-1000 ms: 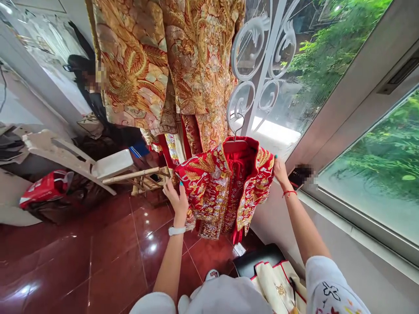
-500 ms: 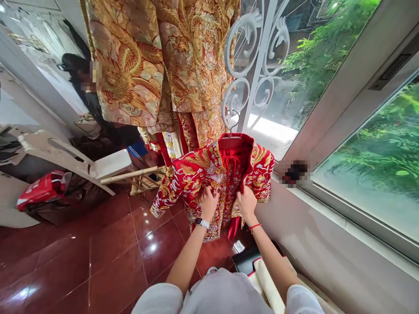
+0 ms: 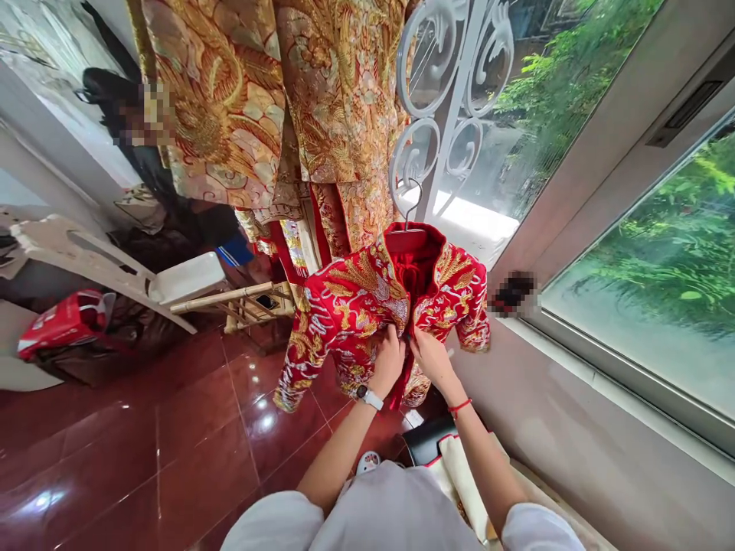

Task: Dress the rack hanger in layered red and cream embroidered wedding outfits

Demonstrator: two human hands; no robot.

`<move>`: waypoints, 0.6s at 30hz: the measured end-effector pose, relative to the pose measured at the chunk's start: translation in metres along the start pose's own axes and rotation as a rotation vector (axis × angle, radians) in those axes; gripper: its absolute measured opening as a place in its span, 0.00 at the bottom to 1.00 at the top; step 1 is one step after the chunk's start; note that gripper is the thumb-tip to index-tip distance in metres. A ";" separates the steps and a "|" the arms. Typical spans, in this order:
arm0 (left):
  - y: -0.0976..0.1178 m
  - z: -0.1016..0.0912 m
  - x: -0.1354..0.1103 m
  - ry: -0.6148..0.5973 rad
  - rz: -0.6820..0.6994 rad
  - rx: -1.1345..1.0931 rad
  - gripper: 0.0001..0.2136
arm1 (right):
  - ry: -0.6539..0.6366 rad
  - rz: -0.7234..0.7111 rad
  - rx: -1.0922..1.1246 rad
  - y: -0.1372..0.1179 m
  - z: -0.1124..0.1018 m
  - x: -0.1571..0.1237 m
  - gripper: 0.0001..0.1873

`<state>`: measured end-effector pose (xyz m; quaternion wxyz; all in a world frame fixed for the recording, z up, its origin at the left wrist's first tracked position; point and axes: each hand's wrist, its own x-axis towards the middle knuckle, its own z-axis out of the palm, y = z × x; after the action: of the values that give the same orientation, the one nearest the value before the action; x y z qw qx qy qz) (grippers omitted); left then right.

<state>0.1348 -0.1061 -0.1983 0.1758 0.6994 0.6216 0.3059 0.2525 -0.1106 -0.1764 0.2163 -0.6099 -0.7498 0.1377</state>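
Note:
A red jacket (image 3: 344, 306) with gold embroidery hangs on a hanger (image 3: 409, 222) hooked to a white scrolled window grille (image 3: 445, 99). My left hand (image 3: 387, 360) and my right hand (image 3: 430, 356) are closed side by side on the jacket's front opening, each pinching one edge of it at mid-chest. A white watch sits on my left wrist and a red cord on my right. The left sleeve of the jacket hangs down toward the floor.
A large gold embroidered robe (image 3: 269, 115) hangs behind the jacket. White folding chairs (image 3: 115, 268) and a red bag (image 3: 63, 321) lie at the left on the red tiled floor (image 3: 172, 459). A person in black (image 3: 132, 130) stands behind. The window wall (image 3: 602, 252) runs along the right.
My hands moved from the jacket's outer sides to its front opening and now pinch the two edges together higher up. The jacket has shifted slightly and its left sleeve dropped.

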 end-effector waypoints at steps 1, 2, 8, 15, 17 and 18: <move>0.000 -0.009 -0.002 -0.039 0.016 -0.033 0.19 | -0.009 -0.008 0.012 0.000 -0.001 -0.001 0.10; 0.000 -0.022 -0.004 -0.087 0.038 -0.078 0.19 | -0.003 -0.024 0.048 0.002 -0.006 -0.001 0.08; -0.041 -0.156 0.022 0.304 0.305 -0.250 0.09 | 0.756 0.029 0.312 0.081 -0.096 0.032 0.21; -0.109 -0.210 0.107 0.317 0.055 -0.299 0.14 | 0.540 0.002 0.736 0.144 -0.119 0.096 0.30; -0.109 -0.209 0.107 0.402 0.043 -0.187 0.16 | 0.622 0.035 0.781 0.139 -0.117 0.102 0.26; -0.107 -0.210 0.104 0.486 0.044 -0.120 0.16 | 0.665 0.040 0.775 0.135 -0.120 0.105 0.24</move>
<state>-0.0781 -0.0146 -0.0860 0.0558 0.6070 0.6111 0.5050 0.4099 0.0144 -0.1196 0.6507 -0.5098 -0.5227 0.2084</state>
